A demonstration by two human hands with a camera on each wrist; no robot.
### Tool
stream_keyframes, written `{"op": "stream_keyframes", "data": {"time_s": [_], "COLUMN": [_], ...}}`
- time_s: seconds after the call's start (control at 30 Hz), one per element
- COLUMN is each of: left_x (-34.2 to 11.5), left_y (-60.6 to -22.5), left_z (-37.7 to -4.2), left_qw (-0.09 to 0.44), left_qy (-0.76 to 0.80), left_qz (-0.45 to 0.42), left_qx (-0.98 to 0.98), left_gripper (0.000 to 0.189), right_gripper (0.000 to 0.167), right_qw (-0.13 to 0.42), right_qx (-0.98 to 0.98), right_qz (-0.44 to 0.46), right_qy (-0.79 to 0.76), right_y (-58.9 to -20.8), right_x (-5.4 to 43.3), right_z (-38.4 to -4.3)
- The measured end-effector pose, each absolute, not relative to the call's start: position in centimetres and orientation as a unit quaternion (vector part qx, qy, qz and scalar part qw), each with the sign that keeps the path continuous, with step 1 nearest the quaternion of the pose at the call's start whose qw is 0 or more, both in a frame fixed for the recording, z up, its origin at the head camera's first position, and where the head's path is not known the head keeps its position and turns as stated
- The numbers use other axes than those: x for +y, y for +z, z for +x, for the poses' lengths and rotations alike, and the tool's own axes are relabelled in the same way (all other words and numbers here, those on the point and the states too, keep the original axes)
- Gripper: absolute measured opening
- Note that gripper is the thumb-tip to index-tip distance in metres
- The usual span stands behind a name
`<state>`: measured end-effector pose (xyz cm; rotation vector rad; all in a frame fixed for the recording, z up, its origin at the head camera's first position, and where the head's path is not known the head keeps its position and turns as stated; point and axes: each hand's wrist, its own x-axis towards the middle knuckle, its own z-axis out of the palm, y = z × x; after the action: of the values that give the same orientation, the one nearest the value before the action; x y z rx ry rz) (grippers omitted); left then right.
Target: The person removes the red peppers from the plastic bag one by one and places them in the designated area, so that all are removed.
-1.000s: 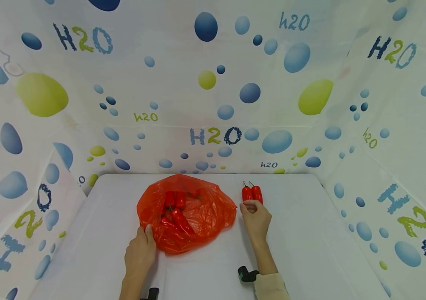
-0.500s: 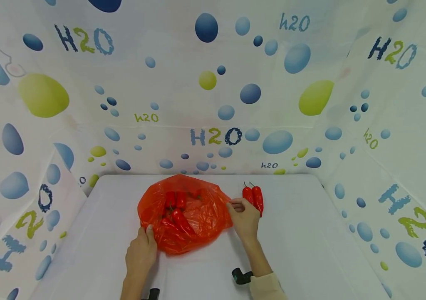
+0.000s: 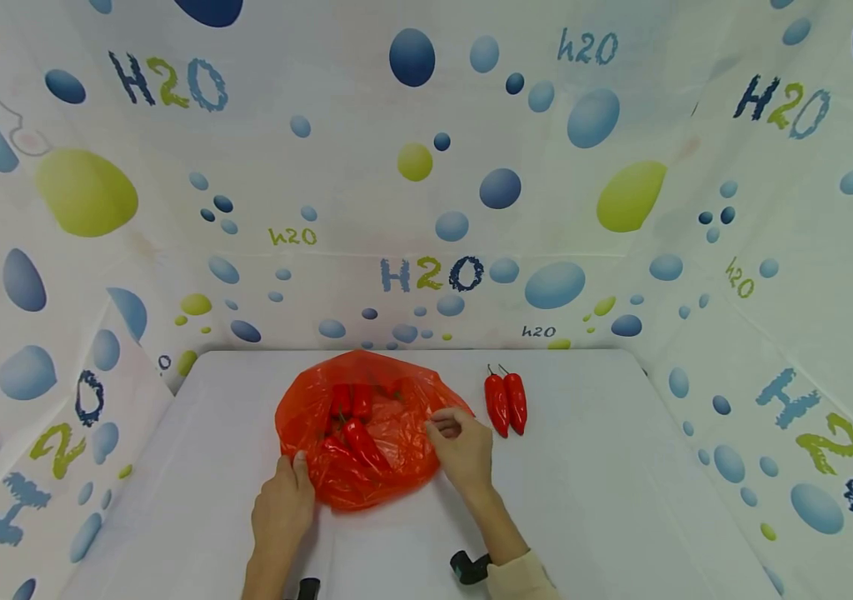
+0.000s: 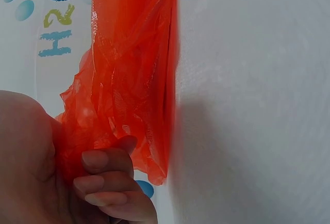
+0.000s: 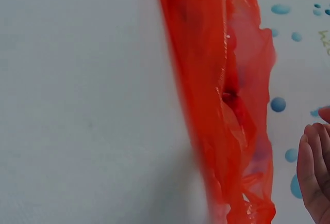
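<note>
A thin red plastic bag point(image 3: 299, 400) lies with its mouth spread, and several red chili peppers point(image 3: 363, 443) rest inside. At the bag's near left edge, my left hand point(image 3: 282, 504) holds the plastic; in the left wrist view its fingers point(image 4: 105, 180) curl with the film between them and the palm. My right hand point(image 3: 466, 454) is over the bag's right side with bent fingers. From the right wrist view, that hand point(image 5: 315, 172) shows nothing between its fingers. Two more red chili peppers point(image 3: 496, 404) lie side by side right of the bag, stems pointing away.
A white table point(image 3: 621, 500) carries everything. Behind and beside it hangs a white sheet point(image 3: 351, 167) printed with blue and green dots and H2O lettering. A black device point(image 3: 469, 567) sits at the right wrist, and another black piece point(image 3: 309, 588) at the left.
My right hand has moved left from the two chili peppers at the right to the bag's right side. Both peppers now show in full. The left hand stays at the bag's edge.
</note>
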<state>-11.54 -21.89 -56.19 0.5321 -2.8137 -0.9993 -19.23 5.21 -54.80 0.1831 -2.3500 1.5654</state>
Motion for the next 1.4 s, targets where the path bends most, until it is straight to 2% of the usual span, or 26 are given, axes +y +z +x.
{"op": "stream_keyframes", "data": {"time_s": [0.47,0.87,1.4], "left_x": [-21.9,-21.9,-22.0], "left_y": [-56.2,-56.3,-56.4], "left_z": [-11.5,-11.6,-11.6], "left_qw": [0.053,0.057,0.057], "left_qy": [-0.332,-0.329,-0.332], "left_qz": [0.174,0.176,0.174], "left_qx": [-0.926,-0.926,-0.926], "left_gripper": [0.053,0.054,0.056], "right_gripper": [0.015,0.023,0.022], "right_qw": [0.097,0.054,0.024], "right_qx": [-0.835,-0.845,-0.846], "right_qz": [0.123,0.129,0.149], "right_qy": [0.527,0.517,0.512], "right_y": [-55.2,-55.5,-56.3], "right_x": [3.1,1.8,0.8], "right_z": [-18.3,-17.9,-17.4]}}
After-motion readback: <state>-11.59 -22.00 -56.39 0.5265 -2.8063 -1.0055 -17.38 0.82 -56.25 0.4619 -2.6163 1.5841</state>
